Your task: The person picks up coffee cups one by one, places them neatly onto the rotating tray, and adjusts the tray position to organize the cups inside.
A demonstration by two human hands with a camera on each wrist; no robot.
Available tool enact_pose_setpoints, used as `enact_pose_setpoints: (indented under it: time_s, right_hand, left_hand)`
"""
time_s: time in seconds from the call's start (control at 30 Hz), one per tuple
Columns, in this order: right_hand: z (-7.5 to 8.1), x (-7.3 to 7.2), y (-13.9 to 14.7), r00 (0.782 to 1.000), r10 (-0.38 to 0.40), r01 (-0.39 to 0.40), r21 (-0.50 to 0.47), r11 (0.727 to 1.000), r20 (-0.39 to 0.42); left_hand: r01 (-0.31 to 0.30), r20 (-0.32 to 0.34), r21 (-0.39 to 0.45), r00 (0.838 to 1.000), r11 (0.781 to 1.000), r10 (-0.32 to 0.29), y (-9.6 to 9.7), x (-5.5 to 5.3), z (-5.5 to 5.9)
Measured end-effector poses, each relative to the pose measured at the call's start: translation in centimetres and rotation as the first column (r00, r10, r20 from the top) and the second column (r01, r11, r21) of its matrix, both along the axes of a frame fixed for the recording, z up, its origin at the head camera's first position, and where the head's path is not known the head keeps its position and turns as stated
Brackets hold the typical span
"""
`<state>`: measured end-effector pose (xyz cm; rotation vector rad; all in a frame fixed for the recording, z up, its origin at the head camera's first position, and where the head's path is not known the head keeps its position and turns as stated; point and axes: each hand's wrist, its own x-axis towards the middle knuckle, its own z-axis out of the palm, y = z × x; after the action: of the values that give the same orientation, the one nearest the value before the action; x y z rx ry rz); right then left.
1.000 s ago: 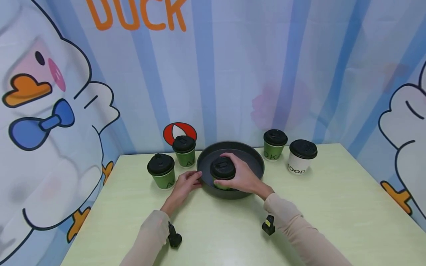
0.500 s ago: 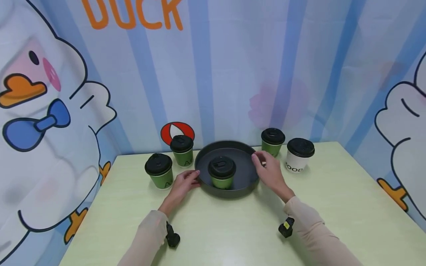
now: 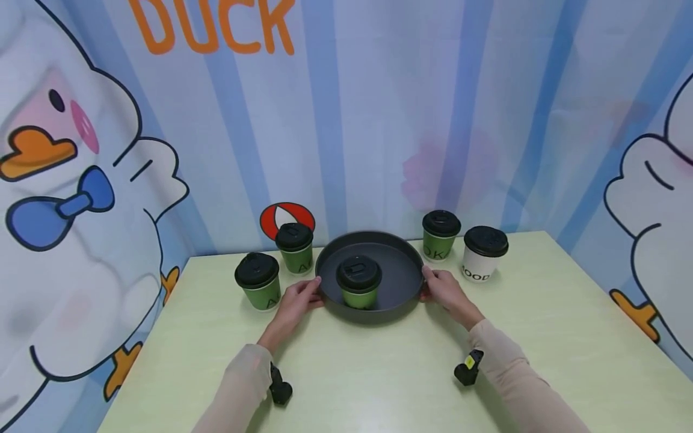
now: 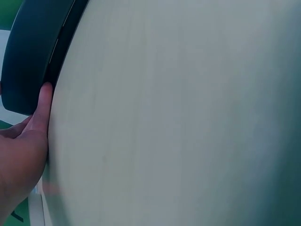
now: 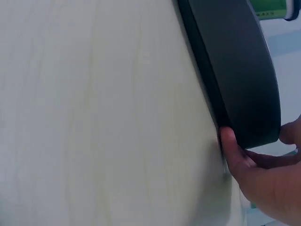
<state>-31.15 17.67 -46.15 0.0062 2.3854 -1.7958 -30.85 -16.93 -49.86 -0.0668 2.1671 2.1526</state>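
A dark grey round baking pan (image 3: 397, 264) lies on the table with one green paper cup (image 3: 360, 299) upright in it, its black lid on. My left hand (image 3: 295, 304) grips the pan's left side, thumb at the rim. On the opposite side my right hand (image 3: 446, 291) grips the pan the same way. In the left wrist view a finger (image 4: 43, 106) reaches the lower edge of the pan wall (image 4: 33, 52). The right wrist view has a fingertip (image 5: 227, 135) at the base of the wall (image 5: 240, 66) and the thumb at the rim.
Two lidded green cups (image 3: 262, 296) (image 3: 298, 261) stand left of the pan. Behind my right hand are another green cup (image 3: 437, 245) and a white lidded cup (image 3: 479, 264). A printed duck curtain (image 3: 373, 120) hangs along the back edge of the pale table (image 3: 368, 379).
My right hand has let go of the green cup in the pan and moved right, onto the pan's right side. The left hand stays at the pan's left edge.
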Motion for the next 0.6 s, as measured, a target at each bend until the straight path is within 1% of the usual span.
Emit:
enact_pose_setpoints:
  time_s: [0.07,0.1,0.17,0.3,0.37,0.47,0.53,0.6]
  right_hand:
    - [-0.4,-0.2,0.4,0.998,0.039,-0.033,-0.126,0.991,0.042]
    - [-0.6,-0.3,0.5,0.997,0.054,-0.044,-0.173,0.984,0.053]
    - [-0.7,-0.4,0.8,0.995,0.076,-0.058,-0.229,0.972,0.069]
    - [-0.7,-0.3,1.2,0.989,0.113,-0.081,-0.289,0.954,0.094]
    - [-0.8,-0.2,1.5,0.984,0.145,-0.106,-0.315,0.943,0.105]
    - [-0.8,0.1,2.1,0.969,0.208,-0.15,-0.354,0.923,0.13]
    - [-0.9,0.2,2.5,0.955,0.257,-0.19,-0.367,0.911,0.145]
    - [-0.9,0.2,2.8,0.946,0.282,-0.208,-0.366,0.907,0.161]
  left_hand:
    - [0.0,0.002,-0.003,1.0,1.0,0.0,0.0,0.0,-0.1]
    - [0.0,0.001,-0.007,1.0,1.0,0.0,0.0,0.0,-0.1]
    - [-0.003,0.0,-0.009,1.0,1.0,0.003,0.1,0.0,-0.1]
    - [-0.005,0.001,-0.02,1.0,1.0,0.006,0.1,0.1,0.1]
    - [-0.007,0.003,-0.025,1.0,1.0,0.007,0.1,0.1,0.1]
    - [-0.011,0.006,-0.022,1.0,1.0,0.011,0.1,0.2,0.1]
    - [-0.013,0.004,-0.015,1.0,1.0,0.013,0.1,0.1,0.0]
    - [-0.014,0.001,-0.01,1.0,1.0,0.014,0.1,0.1,0.0]
